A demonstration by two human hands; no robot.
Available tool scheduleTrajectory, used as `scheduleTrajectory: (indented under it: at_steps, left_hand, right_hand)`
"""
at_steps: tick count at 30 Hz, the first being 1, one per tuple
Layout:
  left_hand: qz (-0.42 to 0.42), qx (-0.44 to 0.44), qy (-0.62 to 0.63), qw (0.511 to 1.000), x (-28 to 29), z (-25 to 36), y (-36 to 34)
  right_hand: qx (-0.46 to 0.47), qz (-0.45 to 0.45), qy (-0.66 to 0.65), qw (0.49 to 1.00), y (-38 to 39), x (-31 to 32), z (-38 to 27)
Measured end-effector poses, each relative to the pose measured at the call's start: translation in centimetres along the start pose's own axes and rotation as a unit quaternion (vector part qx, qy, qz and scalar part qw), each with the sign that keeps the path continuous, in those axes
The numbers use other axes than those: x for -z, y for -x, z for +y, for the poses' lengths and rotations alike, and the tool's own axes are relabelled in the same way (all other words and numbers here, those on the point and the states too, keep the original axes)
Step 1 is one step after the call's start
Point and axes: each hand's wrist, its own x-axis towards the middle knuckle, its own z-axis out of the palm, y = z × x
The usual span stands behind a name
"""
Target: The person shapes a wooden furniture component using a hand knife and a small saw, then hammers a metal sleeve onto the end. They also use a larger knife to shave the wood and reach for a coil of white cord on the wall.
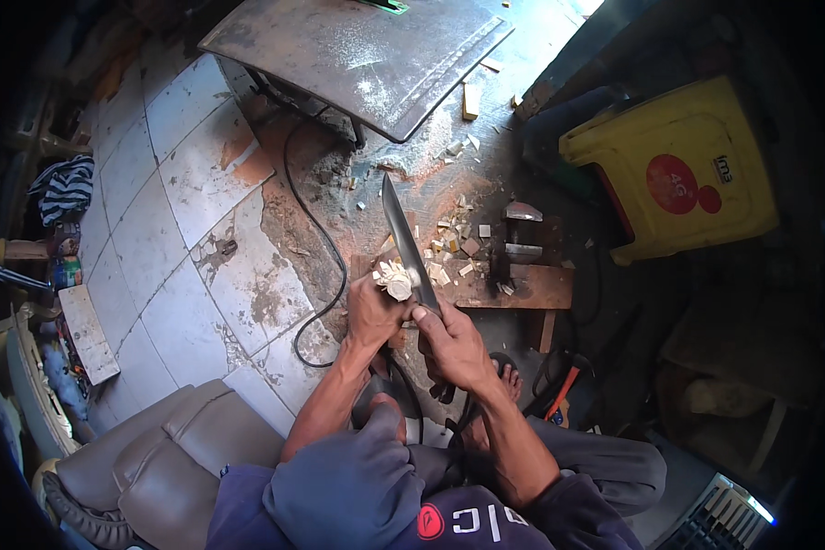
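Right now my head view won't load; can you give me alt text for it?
A right hand holds a long knife, blade pointing away, beside a pale carved piece in the left hand. Beyond them, scraps lie scattered by a low bench, with a dusty table farther off and a yellow plastic object at right.

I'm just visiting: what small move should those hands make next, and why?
Perhaps a light shaving stroke on the pale, carved, wood-like piece, directed away from the bare left hand. The right hand holds the long, dark-bladed knife close beside the piece, and the left hand grips it just below its carved end; whether knife and piece touch is unclear.
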Motion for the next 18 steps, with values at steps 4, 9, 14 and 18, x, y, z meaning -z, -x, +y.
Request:
scheduleTrajectory:
  at_steps: [4, 9, 14, 18]
  left_hand:
    - [0.058, 0.005, -0.024, 0.998, -0.7, 0.3, 0.0]
    - [0.081, 0.029, -0.001, 0.996, -1.3, 1.4, -0.1]
    - [0.13, -0.034, -0.004, 0.991, -1.8, 1.5, -0.3]
    - [0.126, 0.006, 0.005, 0.992, -2.1, 1.8, -0.5]
  right_hand:
    - [0.118, 0.138, 0.174, 0.968, 1.3, -2.3, -0.9]
    - [0.262, 0.224, 0.233, 0.909, 1.4, -3.2, 0.3]
    - [0.267, 0.224, 0.245, 0.905, 1.9, -3.0, -1.4]
    - [0.226, 0.212, 0.286, 0.907, 1.2, -3.0, -0.5]
